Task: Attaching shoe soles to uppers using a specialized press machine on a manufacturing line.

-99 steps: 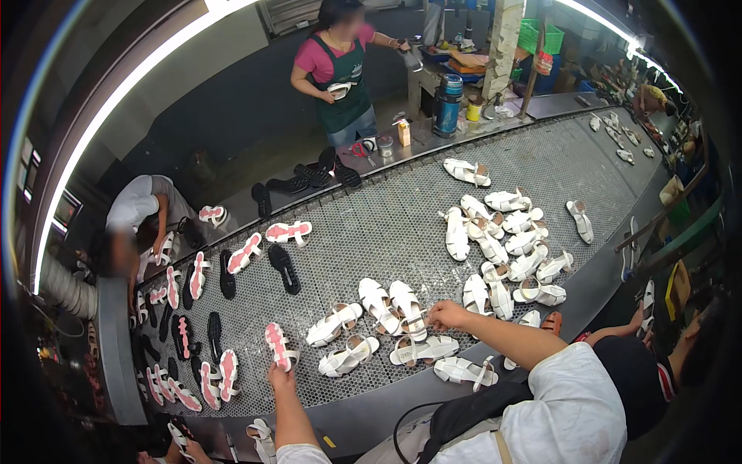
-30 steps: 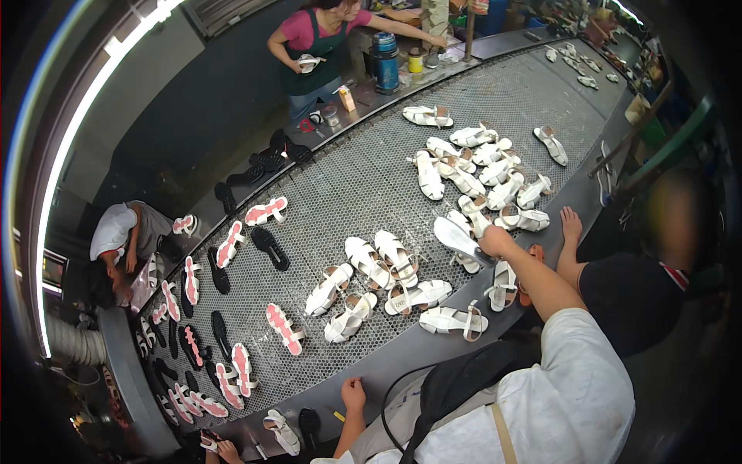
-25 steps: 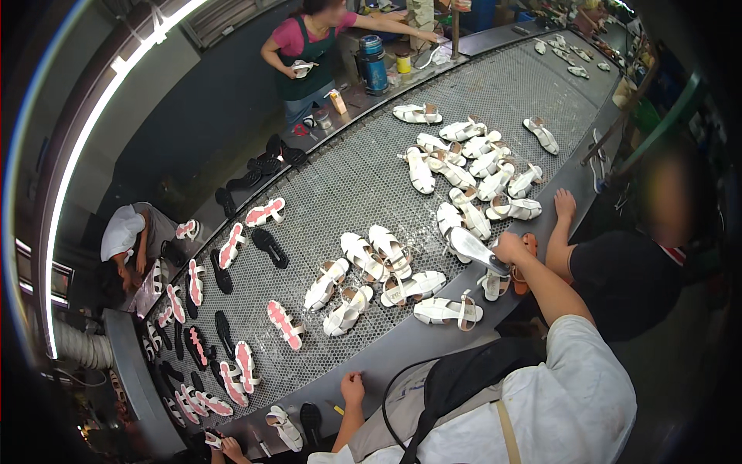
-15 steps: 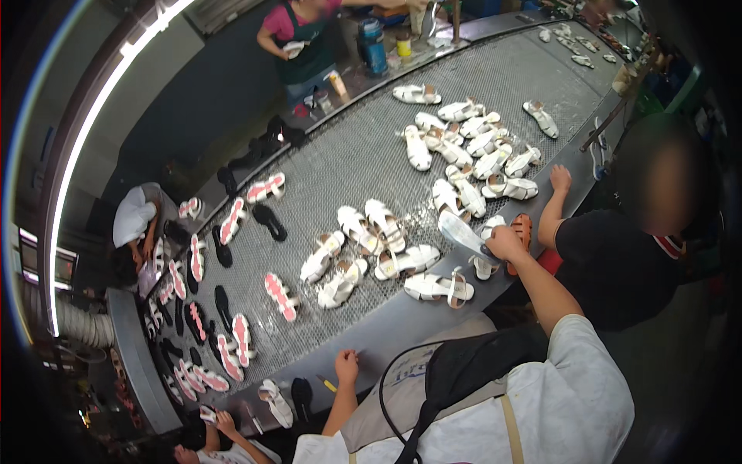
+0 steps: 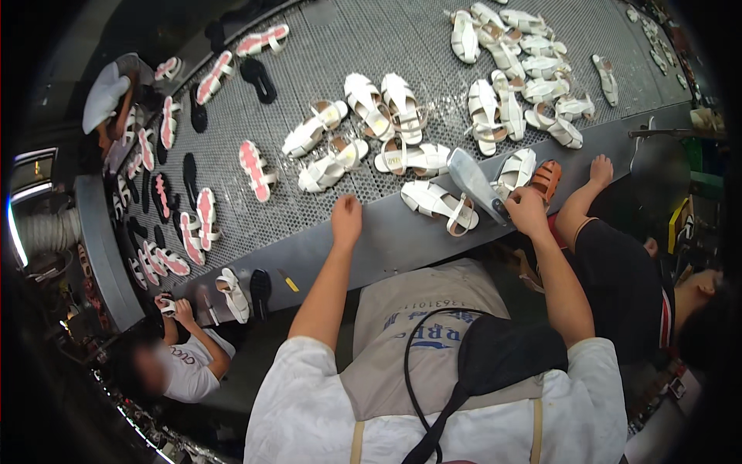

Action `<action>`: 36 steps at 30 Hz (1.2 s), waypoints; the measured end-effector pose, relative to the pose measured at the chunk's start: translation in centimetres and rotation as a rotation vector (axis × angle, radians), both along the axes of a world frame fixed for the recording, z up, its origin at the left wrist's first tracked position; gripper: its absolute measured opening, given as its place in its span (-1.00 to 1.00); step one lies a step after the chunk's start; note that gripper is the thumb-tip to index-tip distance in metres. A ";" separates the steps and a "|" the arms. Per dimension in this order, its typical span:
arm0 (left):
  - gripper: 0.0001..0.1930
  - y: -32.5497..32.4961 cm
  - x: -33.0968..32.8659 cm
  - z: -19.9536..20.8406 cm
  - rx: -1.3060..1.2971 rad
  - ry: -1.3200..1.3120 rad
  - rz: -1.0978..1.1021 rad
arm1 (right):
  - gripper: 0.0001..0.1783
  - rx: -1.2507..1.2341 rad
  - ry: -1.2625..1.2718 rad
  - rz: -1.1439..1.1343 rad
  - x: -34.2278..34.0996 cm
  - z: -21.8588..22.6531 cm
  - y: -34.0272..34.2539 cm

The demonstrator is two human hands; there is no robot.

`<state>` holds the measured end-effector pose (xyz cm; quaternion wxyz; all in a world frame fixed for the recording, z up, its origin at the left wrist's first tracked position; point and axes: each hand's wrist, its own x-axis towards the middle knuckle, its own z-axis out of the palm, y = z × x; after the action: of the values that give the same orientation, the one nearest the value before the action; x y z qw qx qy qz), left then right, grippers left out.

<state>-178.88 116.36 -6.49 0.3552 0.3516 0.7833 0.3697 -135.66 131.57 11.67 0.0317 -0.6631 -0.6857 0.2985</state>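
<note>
Head view: our right hand (image 5: 527,209) grips the pale piece (image 5: 471,179) by one end, probably for control; our left hand (image 5: 347,219) curls closed, seemingly empty.

Shoe workshop, mesh-topped worktable (image 5: 317,66), many white sandals (image 5: 315,130), loose black soles (image 5: 258,80)

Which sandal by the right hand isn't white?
The orange sandal just past the right hand, right of a white sandal; its colour sets it apart.
</note>
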 end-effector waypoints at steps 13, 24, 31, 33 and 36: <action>-0.39 15.5 6.9 -7.5 -0.044 0.184 0.080 | -0.80 -0.173 0.051 -0.359 1.4 -5.5 -2.4; -0.37 15.4 5.8 -7.3 0.134 0.358 -0.230 | -0.80 -0.047 0.087 -0.258 1.1 -7.5 -2.5; -0.37 11.8 5.8 -4.3 0.003 0.244 -0.410 | -0.76 -0.096 0.108 -0.190 1.0 -5.9 -2.7; -0.41 11.9 5.7 -3.3 -0.019 0.273 -0.415 | -0.75 -0.046 0.030 -0.084 0.6 -6.5 -2.6; -0.48 12.7 5.9 -1.9 0.106 0.405 -0.460 | -0.58 -0.018 0.055 -0.040 -1.0 -5.2 -3.3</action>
<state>-172.94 129.08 -8.40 0.2474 0.6041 0.7176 0.2426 -136.70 128.23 6.42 0.0506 -0.6683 -0.6686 0.3220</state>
